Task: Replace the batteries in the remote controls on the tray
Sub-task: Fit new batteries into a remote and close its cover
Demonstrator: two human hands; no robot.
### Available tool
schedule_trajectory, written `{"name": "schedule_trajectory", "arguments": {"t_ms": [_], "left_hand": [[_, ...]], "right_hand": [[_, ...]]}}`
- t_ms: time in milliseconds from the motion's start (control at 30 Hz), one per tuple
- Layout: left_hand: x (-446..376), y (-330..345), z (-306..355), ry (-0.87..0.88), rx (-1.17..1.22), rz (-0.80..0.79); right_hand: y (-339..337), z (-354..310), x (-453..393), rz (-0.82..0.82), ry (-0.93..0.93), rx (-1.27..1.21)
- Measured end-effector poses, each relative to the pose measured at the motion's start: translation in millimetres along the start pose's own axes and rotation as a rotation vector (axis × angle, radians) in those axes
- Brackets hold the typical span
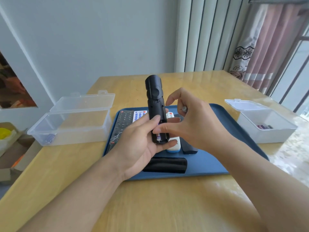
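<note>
With its cover off, the black remote (156, 113) in the left hand (138, 144) holds one battery (158, 136), the right hand (189, 121) pinches another battery (184, 108), and the tray (217, 158) remotes wait.

Black remote (156, 104) upright, battery (158, 137) seated inside.

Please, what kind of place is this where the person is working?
Probably a room in a home, not a workshop: a wooden table stands against a plain wall, a flowered curtain hangs beside a window on the right, and cardboard boxes sit on the floor at the left.
</note>
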State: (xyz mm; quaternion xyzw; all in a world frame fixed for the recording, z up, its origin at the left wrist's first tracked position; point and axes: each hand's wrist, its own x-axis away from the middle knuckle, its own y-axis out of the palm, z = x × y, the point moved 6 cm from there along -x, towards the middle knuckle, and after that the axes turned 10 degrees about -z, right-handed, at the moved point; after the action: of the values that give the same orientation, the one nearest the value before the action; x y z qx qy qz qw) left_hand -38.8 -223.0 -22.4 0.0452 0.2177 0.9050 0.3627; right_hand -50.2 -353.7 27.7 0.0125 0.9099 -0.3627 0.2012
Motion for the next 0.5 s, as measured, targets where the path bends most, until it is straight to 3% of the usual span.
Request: {"name": "schedule_trajectory", "arguments": {"t_ms": [300, 500], "left_hand": [[-2, -7, -1, 0.002, 0.035, 0.057], [-1, -19, 10, 0.06, -0.08, 0.151]], "right_hand": [[4, 6, -2, -0.045, 0.017, -0.124], [13, 41, -1, -0.329, 0.389, -0.384]]}}
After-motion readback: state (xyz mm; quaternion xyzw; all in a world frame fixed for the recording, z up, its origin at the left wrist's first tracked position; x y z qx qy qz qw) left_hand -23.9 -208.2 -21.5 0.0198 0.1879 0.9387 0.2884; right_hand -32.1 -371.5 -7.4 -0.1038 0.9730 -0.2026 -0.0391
